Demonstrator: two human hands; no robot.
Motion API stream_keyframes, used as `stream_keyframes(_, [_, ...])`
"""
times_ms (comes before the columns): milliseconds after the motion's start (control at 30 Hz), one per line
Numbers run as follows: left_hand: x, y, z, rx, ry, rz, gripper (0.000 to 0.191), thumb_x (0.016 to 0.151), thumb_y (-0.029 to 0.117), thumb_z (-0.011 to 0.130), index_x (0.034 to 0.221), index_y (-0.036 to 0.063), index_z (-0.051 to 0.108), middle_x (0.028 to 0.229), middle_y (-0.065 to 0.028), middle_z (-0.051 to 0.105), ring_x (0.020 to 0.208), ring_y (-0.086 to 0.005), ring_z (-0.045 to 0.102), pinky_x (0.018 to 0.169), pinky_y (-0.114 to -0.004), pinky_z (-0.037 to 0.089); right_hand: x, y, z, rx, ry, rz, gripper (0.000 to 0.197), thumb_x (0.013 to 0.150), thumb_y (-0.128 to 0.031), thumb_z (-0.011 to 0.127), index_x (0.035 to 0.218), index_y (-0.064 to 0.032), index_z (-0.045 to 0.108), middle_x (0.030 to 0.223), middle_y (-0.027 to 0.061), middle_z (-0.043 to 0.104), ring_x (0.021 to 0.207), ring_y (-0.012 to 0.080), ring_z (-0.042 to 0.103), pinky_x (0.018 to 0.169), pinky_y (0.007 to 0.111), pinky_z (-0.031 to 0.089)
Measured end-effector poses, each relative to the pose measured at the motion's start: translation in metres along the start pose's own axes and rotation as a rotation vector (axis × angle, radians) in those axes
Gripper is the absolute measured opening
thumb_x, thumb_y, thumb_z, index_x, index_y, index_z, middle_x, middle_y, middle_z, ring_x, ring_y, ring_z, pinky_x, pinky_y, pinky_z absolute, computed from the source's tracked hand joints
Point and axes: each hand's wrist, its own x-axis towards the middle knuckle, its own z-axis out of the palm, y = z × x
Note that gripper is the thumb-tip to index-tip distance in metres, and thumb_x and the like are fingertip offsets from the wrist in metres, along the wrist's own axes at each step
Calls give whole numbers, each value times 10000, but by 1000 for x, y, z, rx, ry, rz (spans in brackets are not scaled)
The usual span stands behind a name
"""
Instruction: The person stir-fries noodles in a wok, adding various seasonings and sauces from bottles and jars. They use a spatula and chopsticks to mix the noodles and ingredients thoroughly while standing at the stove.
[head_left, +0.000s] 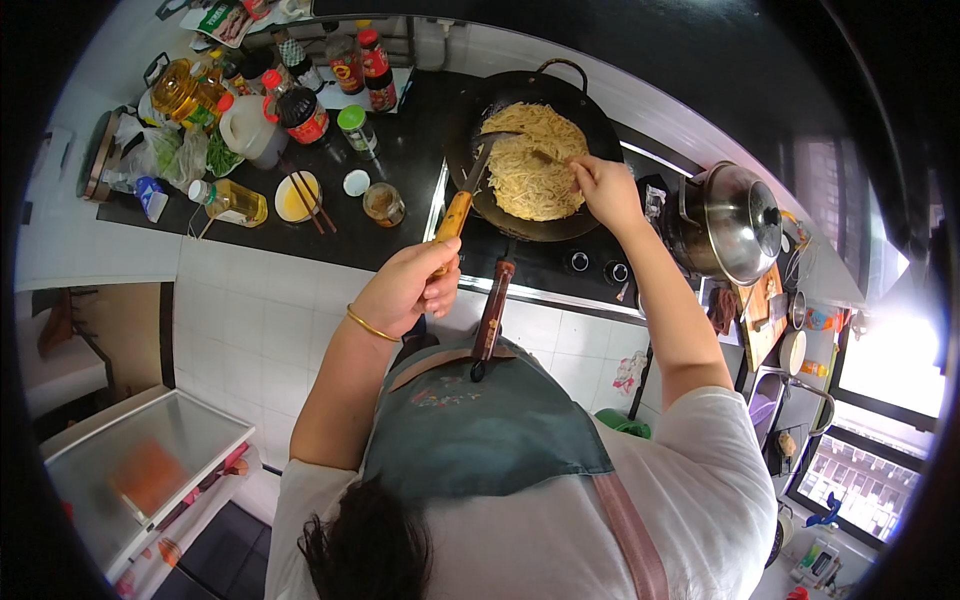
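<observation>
A black wok (555, 229) on the hob holds a layer of pale yellow shreds (536, 184). My left hand (431, 281) grips the wooden handle of a metal spatula (471, 176), whose blade rests on the upper left of the shreds. At the right edge of the shreds is my right hand (604, 187), its fingers bent and drawn together over the food; whether they pinch something is too small to tell. A dark brownish patch lies on the shreds just left of those fingers. The wok's reddish-brown handle (495, 311) points towards my apron.
Left of the hob stand an open jar (383, 205), its white lid (356, 183), a green-capped jar (358, 131), a bowl (298, 196) of yellow liquid with chopsticks across it, an oil bottle (232, 202) and several sauce bottles. A lidded steel pot (731, 223) is to the right.
</observation>
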Motion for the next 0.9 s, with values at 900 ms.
stream_keyframes(900, [-1, -5, -3, 29, -12, -33, 418, 1063, 327, 524, 710, 110, 473, 566, 35, 403, 512, -98, 403, 521, -280, 375, 14, 98, 22, 67, 134, 154, 298, 999, -255, 542, 1024, -47, 753, 784, 160, 737, 774, 324, 733, 721, 424, 566])
